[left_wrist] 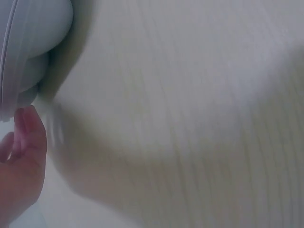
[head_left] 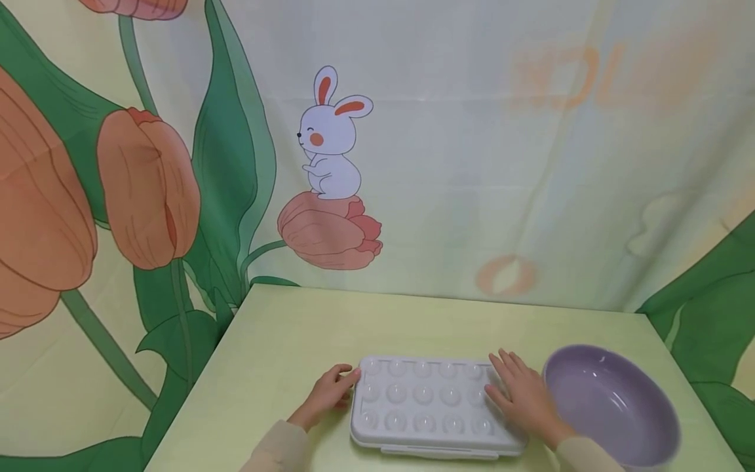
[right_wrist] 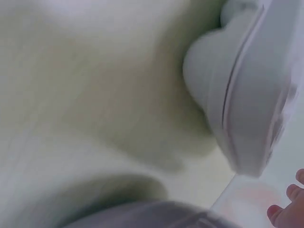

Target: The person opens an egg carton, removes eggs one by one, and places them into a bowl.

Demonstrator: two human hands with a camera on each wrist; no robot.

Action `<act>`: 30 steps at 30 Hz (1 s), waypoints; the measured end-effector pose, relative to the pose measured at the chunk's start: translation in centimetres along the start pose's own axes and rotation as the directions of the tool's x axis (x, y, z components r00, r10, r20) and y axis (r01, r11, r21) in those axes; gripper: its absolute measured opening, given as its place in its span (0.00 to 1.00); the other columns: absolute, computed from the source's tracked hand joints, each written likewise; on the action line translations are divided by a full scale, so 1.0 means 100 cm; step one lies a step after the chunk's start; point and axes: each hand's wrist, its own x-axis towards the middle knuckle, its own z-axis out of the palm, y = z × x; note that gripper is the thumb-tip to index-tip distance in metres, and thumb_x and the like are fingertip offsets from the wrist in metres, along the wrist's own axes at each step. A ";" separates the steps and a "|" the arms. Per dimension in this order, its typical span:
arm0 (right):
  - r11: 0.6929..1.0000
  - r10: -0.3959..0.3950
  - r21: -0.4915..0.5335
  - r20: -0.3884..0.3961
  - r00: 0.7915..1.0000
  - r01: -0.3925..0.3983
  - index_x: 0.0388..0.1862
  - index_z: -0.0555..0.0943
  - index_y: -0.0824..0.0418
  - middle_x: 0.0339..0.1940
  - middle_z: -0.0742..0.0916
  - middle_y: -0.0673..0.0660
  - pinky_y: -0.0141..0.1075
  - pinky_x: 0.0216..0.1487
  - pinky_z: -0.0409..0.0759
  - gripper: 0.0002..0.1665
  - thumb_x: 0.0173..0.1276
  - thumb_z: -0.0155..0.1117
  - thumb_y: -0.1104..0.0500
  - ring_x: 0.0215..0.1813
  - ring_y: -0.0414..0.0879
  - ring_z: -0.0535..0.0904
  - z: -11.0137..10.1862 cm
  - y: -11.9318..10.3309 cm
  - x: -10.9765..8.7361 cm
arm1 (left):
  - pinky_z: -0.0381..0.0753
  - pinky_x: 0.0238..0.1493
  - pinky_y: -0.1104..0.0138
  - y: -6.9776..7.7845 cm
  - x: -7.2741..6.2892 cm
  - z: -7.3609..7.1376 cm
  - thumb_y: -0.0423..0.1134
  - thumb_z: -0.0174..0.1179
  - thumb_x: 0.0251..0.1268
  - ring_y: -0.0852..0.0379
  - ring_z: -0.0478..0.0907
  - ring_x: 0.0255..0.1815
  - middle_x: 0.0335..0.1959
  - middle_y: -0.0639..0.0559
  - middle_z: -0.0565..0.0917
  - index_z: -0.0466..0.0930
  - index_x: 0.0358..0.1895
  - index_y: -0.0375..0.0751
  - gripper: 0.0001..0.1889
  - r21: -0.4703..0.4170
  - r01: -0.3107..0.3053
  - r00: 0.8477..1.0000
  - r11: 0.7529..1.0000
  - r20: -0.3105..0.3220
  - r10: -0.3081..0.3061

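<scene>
A white plastic egg box [head_left: 425, 436] lies flat on the table, its lid moulded with rows of clear domes. At its far left corner, my left hand [head_left: 330, 393] touches the edge with its fingertips. The left wrist view has this hand [left_wrist: 23, 161] beside the rounded cups [left_wrist: 50, 23] of the box's underside. My right hand [head_left: 525, 396] is over the right end of the lid, fingers stretched out. Only a few fingertips of that hand [right_wrist: 289, 206] show in the right wrist view, beyond the box's side [right_wrist: 251, 104]; any contact there is hidden.
A purple oval bowl [head_left: 613, 406] stands right of the box, close to my right forearm. The pale table [head_left: 283, 341] ends at a fabric backdrop [head_left: 436, 196] printed with tulips and a rabbit. A latch strip [head_left: 439, 452] runs along the box's near side.
</scene>
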 end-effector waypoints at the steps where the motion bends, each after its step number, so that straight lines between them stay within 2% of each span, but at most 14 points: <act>1: 1.000 -0.017 0.002 -0.013 1.000 0.017 0.61 0.66 0.61 0.62 0.70 0.64 0.57 0.54 0.64 0.34 0.58 0.57 0.48 0.63 0.60 0.63 0.001 -0.003 -0.002 | 0.79 0.30 0.60 0.000 -0.001 0.000 0.55 0.52 0.58 0.54 0.73 0.28 0.33 0.44 0.75 0.65 0.55 0.32 0.31 -0.010 0.000 1.000 1.000 0.011 0.000; 7: 0.991 -0.124 0.031 -0.124 0.985 0.129 0.57 0.71 0.62 0.57 0.75 0.63 0.55 0.50 0.68 0.32 0.53 0.61 0.52 0.58 0.59 0.68 0.009 -0.017 -0.013 | 0.80 0.33 0.61 0.001 -0.003 0.003 0.52 0.54 0.57 0.59 0.75 0.30 0.34 0.46 0.76 0.65 0.54 0.30 0.30 -0.062 0.014 0.997 0.998 0.072 -0.010; 13: 0.975 -0.183 0.084 -0.207 0.961 0.204 0.53 0.74 0.62 0.53 0.78 0.63 0.54 0.48 0.70 0.29 0.50 0.64 0.54 0.54 0.58 0.72 0.013 -0.030 -0.025 | 0.80 0.31 0.65 -0.001 -0.002 0.004 0.52 0.54 0.57 0.59 0.77 0.30 0.35 0.46 0.77 0.65 0.54 0.29 0.30 -0.106 0.044 0.995 0.993 0.091 -0.034; 23: 0.961 -0.215 0.111 -0.275 0.937 0.253 0.45 0.78 0.61 0.47 0.80 0.61 0.47 0.43 0.73 0.23 0.47 0.66 0.56 0.49 0.54 0.75 0.018 -0.045 -0.039 | 0.79 0.28 0.66 -0.001 0.002 0.004 0.51 0.53 0.58 0.59 0.77 0.30 0.37 0.45 0.79 0.68 0.51 0.28 0.28 -0.061 0.074 0.992 0.995 0.109 -0.067; 30: 0.965 -0.187 0.127 -0.273 0.944 0.228 0.42 0.79 0.59 0.46 0.81 0.59 0.45 0.44 0.74 0.20 0.47 0.66 0.57 0.48 0.52 0.75 0.024 -0.047 -0.049 | 0.79 0.28 0.66 -0.001 0.000 0.005 0.52 0.53 0.57 0.59 0.76 0.31 0.37 0.46 0.79 0.67 0.51 0.29 0.29 -0.081 0.083 0.992 0.993 0.105 -0.075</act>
